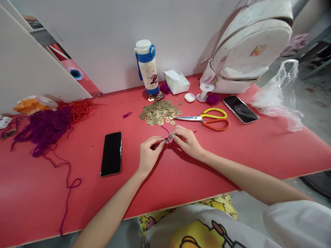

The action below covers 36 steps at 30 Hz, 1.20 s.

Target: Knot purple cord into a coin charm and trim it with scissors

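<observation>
Over the red table (207, 162) my left hand (149, 153) and my right hand (186, 140) meet, both pinching a short piece of purple thread (167, 135) between fingertips. Whether a coin hangs on the thread is too small to tell. Just beyond my fingers lies a pile of brass coins with holes (159, 112). Scissors with yellow and orange handles (207, 119) lie to the right of the coins, blades pointing left.
A black phone (111, 153) lies left of my hands, another phone (240, 109) at the right. Purple yarn (43, 129) and red thread (80, 108) pile up at far left. At the back wall: a bottle (147, 67), tissue pack (176, 82), empty spool (205, 91), white backpack (248, 48), plastic bag (279, 93).
</observation>
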Tool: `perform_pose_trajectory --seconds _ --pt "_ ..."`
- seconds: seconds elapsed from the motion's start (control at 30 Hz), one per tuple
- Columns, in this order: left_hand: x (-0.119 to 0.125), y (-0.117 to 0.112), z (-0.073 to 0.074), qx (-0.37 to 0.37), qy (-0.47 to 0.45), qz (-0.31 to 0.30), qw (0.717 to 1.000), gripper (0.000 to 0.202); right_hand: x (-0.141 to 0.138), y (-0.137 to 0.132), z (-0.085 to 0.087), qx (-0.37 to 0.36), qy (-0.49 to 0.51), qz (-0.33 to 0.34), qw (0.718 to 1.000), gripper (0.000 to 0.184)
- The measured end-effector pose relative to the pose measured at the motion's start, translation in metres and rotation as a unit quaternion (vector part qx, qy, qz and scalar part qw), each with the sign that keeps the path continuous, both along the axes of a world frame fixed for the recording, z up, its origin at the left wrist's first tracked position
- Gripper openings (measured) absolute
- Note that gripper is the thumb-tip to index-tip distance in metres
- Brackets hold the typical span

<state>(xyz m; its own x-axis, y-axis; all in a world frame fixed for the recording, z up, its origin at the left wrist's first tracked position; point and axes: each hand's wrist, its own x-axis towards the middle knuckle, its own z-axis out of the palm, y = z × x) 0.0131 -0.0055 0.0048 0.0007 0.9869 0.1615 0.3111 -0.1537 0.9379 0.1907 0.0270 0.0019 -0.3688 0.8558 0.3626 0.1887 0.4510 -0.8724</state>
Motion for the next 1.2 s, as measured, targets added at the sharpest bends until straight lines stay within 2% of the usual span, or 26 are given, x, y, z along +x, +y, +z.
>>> perform_pose_trajectory --seconds 0.13,0.23,0.37,0.63,0.87,1.07,1.2 --pt "-0.001 0.000 -0.001 0.003 0.014 0.005 1.000 0.012 0.005 0.003 0.000 0.015 -0.004 0.018 1.000 0.034" --pt "-0.001 0.000 -0.001 0.015 0.026 0.008 1.000 0.011 0.008 0.009 -0.004 0.033 -0.010 0.005 0.999 0.032" --pt "-0.002 0.000 0.000 0.021 0.020 0.002 1.000 0.011 0.007 0.014 -0.009 -0.009 -0.023 0.008 1.000 0.015" --pt "-0.002 0.000 0.001 0.029 0.025 -0.012 0.999 0.011 0.004 0.013 -0.008 -0.064 0.035 0.030 0.997 0.006" --pt "-0.004 0.001 0.003 0.047 0.039 -0.042 0.997 0.010 0.006 0.014 -0.006 -0.085 0.028 0.052 0.995 0.010" --pt "-0.006 0.003 0.001 0.056 0.044 -0.037 0.997 0.009 0.006 0.013 -0.006 -0.052 0.006 0.048 0.997 0.008" --pt "-0.006 0.003 0.001 0.049 0.038 -0.040 0.997 0.011 0.007 0.015 -0.007 -0.069 -0.008 0.070 0.995 0.010"
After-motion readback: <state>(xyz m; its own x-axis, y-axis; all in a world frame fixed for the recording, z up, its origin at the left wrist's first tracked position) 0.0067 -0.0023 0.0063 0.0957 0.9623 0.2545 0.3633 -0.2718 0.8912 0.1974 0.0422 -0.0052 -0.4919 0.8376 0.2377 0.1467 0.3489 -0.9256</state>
